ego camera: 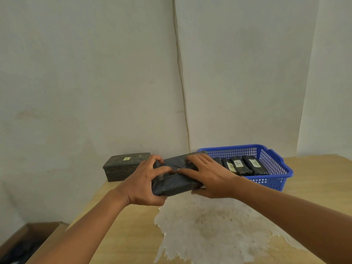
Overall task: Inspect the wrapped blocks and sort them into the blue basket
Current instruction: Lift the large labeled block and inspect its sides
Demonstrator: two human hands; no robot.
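Both hands hold one block wrapped in black plastic (175, 182) just above the wooden table, in front of the blue basket (274, 164). My left hand (144, 184) grips its left end, thumb on top and fingers curled over the far edge. My right hand (207, 175) grips its right end, fingers spread over the top and thumb underneath. No label shows on this block. Inside the basket lie several black wrapped blocks (247, 165) side by side, three showing white labels marked A.
A dark unwrapped block (123, 166) with a small yellow label sits on the table's far left corner against the wall. The table top (133, 235) has a large patch of peeled white surface (209, 225). A cardboard box (22, 242) with dark contents stands low at the left.
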